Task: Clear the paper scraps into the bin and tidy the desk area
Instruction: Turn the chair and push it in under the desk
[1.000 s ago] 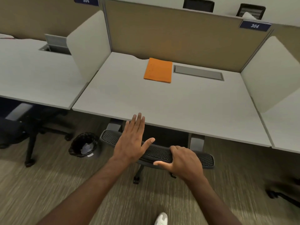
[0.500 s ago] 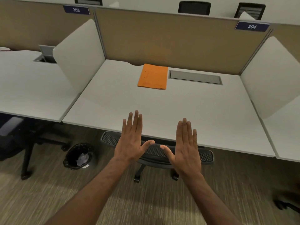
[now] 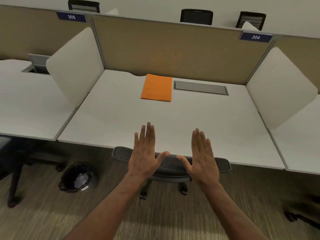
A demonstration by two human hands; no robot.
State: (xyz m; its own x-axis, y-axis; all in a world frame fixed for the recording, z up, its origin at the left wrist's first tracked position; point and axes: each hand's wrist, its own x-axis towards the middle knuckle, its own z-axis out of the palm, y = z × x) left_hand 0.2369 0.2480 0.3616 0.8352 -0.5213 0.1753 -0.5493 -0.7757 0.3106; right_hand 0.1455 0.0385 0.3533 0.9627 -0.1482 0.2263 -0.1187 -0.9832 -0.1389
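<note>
An orange folder (image 3: 157, 88) lies flat at the back middle of the white desk (image 3: 121, 115). On the floor to the left stands a black bin (image 3: 77, 177) with crumpled paper inside. My left hand (image 3: 144, 153) and my right hand (image 3: 201, 156) are held up side by side in front of the desk's front edge, fingers straight, thumbs pointing toward each other, holding nothing. Behind them the black mesh back of an office chair (image 3: 223, 164) sits pushed in under the desk.
A grey cable hatch (image 3: 200, 88) sits right of the folder. White side dividers (image 3: 76, 66) and a tan back panel (image 3: 173, 49) enclose the desk. Neighbouring desks lie left and right. Another chair's base (image 3: 13, 179) stands on the carpet at the left.
My right hand let go of the chair back and rose with its fingers straightened beside the left hand. The view drew back and tilted slightly.
</note>
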